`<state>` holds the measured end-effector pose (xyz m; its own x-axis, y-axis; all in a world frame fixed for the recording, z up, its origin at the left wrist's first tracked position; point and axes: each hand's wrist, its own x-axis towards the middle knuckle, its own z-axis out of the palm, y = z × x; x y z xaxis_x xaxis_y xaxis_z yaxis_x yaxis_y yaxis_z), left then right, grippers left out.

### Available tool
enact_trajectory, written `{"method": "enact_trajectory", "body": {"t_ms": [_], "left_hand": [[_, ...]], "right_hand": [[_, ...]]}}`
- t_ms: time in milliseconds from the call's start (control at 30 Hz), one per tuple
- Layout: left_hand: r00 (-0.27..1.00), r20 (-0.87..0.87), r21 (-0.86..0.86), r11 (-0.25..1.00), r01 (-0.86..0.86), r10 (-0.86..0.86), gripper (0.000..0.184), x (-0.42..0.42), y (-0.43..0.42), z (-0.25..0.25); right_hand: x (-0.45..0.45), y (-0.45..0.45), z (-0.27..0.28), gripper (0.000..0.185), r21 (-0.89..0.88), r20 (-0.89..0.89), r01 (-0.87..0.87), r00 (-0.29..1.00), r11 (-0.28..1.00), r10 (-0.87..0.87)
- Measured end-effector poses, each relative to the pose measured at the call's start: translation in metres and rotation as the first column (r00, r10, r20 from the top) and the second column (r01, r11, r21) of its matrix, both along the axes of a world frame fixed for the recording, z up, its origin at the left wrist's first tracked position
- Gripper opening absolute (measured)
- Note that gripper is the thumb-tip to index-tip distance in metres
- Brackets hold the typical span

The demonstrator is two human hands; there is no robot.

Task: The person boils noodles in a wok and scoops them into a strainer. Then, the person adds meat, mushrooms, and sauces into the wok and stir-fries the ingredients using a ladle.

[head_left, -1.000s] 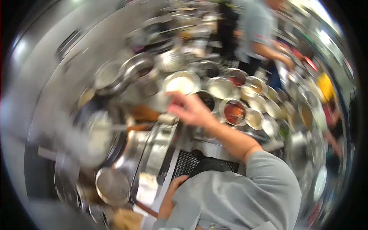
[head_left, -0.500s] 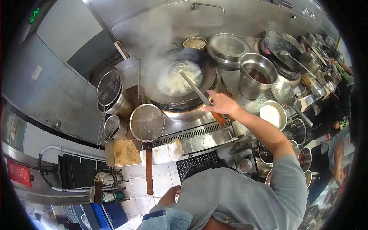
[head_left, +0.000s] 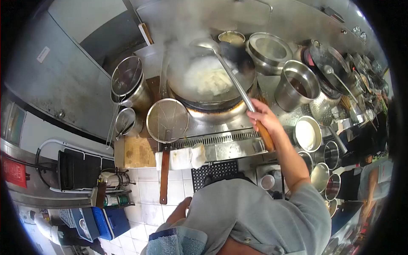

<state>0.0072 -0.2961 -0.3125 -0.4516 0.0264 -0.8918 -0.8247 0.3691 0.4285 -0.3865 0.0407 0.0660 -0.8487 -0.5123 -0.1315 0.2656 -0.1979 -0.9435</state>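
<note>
My right hand (head_left: 264, 118) is closed round the handle of a long metal ladle (head_left: 233, 78), whose wooden end sticks out below my fingers. The ladle's bowl is raised over the far side of a large steaming wok (head_left: 244, 68). Pale pieces of food (head_left: 212, 80) lie in cloudy, foamy liquid in the wok. Only a bit of my left hand (head_left: 187, 204) shows beside my shirt, low at my side; its fingers are hidden.
A mesh strainer (head_left: 168, 121) with a wooden handle lies by a folded white cloth (head_left: 182, 158). Right of the wok stand a steel pot of dark liquid (head_left: 293, 91), a bowl of white contents (head_left: 307, 134) and a perforated skimmer (head_left: 321, 111). A co-worker (head_left: 374, 182) is at far right.
The ladle's bowl has lifted out of the wok's liquid toward its far rim. My right hand has gone from pointing fingers to a wrap round the handle. The view has shifted.
</note>
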Motion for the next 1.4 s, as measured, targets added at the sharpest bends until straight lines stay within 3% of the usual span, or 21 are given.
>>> {"method": "enact_trajectory", "body": {"t_ms": [33, 100, 200, 367, 433, 467, 567, 633, 700, 733, 767, 800, 900, 933, 1033, 1067, 1167, 1267, 1400], "left_hand": [[1.000, -0.017, 0.008, 1.000, -0.001, 0.002, 0.033, -0.007, -0.001, 0.000], [0.999, -0.042, 0.021, 1.000, 0.005, -0.004, 0.033, -0.021, -0.003, 0.000], [0.997, -0.074, 0.051, 0.999, 0.015, -0.011, 0.033, -0.038, -0.002, -0.004], [0.984, -0.077, 0.086, 0.982, 0.167, -0.161, 0.037, -0.075, 0.005, -0.011], [0.990, -0.037, 0.109, 0.984, 0.137, -0.134, 0.039, -0.090, 0.008, 0.039], [0.965, -0.119, 0.056, 0.968, 0.243, -0.235, 0.034, -0.103, 0.013, 0.083], [0.632, -0.371, -0.242, 0.728, 0.641, -0.680, 0.034, -0.146, 0.028, 0.187], [0.756, -0.556, -0.168, 0.937, 0.306, -0.346, 0.031, -0.153, 0.034, 0.208], [0.797, -0.589, -0.198, 0.980, 0.020, -0.135, 0.027, -0.176, 0.049, 0.260], [0.683, -0.712, -0.308, 0.947, -0.095, -0.163, 0.023, -0.184, 0.049, 0.262], [0.550, -0.808, -0.389, 0.893, -0.226, -0.212, 0.020, -0.191, 0.048, 0.263], [0.603, -0.766, -0.433, 0.872, -0.230, -0.221, 0.021, -0.203, 0.042, 0.268], [0.437, -0.825, -0.536, 0.738, -0.409, -0.357, 0.047, -0.218, 0.035, 0.256], [0.540, -0.773, -0.562, 0.755, -0.337, -0.334, 0.071, -0.220, 0.033, 0.255], [0.604, -0.701, -0.628, 0.728, -0.274, -0.378, 0.081, -0.224, 0.032, 0.242], [0.695, -0.643, -0.597, 0.778, -0.193, -0.321, 0.088, -0.228, 0.030, 0.238], [0.699, -0.598, -0.644, 0.754, -0.128, -0.392, 0.074, -0.236, 0.037, 0.242], [0.661, -0.585, -0.689, 0.718, -0.101, -0.469, 0.058, -0.243, 0.038, 0.219], [0.647, -0.660, -0.574, 0.811, -0.109, -0.380, 0.050, -0.250, 0.026, 0.227]], "right_hand": [[-0.003, -0.002, 0.007, 0.054, 0.116, -0.128, -0.001, 0.992, 0.993, 0.016], [-0.010, -0.010, 0.013, 0.051, 0.165, -0.168, -0.058, 0.982, 0.985, 0.086], [-0.018, -0.025, 0.001, 0.055, 0.243, -0.113, -0.042, 0.991, 0.969, 0.071], [-0.016, -0.030, -0.005, 0.052, 0.044, 0.088, -0.096, 0.992, 0.994, 0.091], [-0.006, -0.024, -0.001, 0.053, -0.006, 0.124, -0.132, 0.983, 0.991, 0.132], [-0.001, -0.021, -0.003, 0.055, -0.008, 0.107, -0.153, 0.983, 0.988, 0.153], [0.018, -0.019, 0.017, 0.058, 0.068, 0.006, -0.218, 0.976, 0.973, 0.218], [0.023, -0.020, 0.022, 0.047, -0.025, 0.085, -0.208, 0.974, 0.978, 0.209], [0.017, -0.017, 0.014, 0.039, -0.145, 0.203, -0.178, 0.958, 0.973, 0.205], [0.010, -0.017, 0.004, 0.035, -0.192, 0.258, -0.189, 0.937, 0.963, 0.236], [0.008, -0.019, -0.004, 0.033, -0.105, 0.201, -0.205, 0.954, 0.973, 0.223], [0.008, -0.025, -0.006, 0.032, -0.016, 0.139, -0.209, 0.968, 0.978, 0.209], [0.020, -0.037, 0.000, 0.028, 0.260, -0.030, -0.169, 0.983, 0.951, 0.183], [0.021, -0.036, 0.002, 0.029, 0.226, -0.004, -0.179, 0.983, 0.958, 0.185], [0.013, -0.026, 0.002, 0.033, 0.109, 0.111, -0.183, 0.979, 0.977, 0.171], [0.011, -0.023, 0.001, 0.034, 0.065, 0.156, -0.175, 0.974, 0.982, 0.163], [0.010, -0.026, -0.014, 0.040, 0.295, -0.083, -0.075, 0.991, 0.952, 0.104], [0.015, -0.028, -0.018, 0.049, 0.226, -0.099, 0.083, 0.993, 0.971, -0.062], [0.021, -0.032, -0.006, 0.053, 0.203, -0.119, 0.195, 0.978, 0.960, -0.173]]}}
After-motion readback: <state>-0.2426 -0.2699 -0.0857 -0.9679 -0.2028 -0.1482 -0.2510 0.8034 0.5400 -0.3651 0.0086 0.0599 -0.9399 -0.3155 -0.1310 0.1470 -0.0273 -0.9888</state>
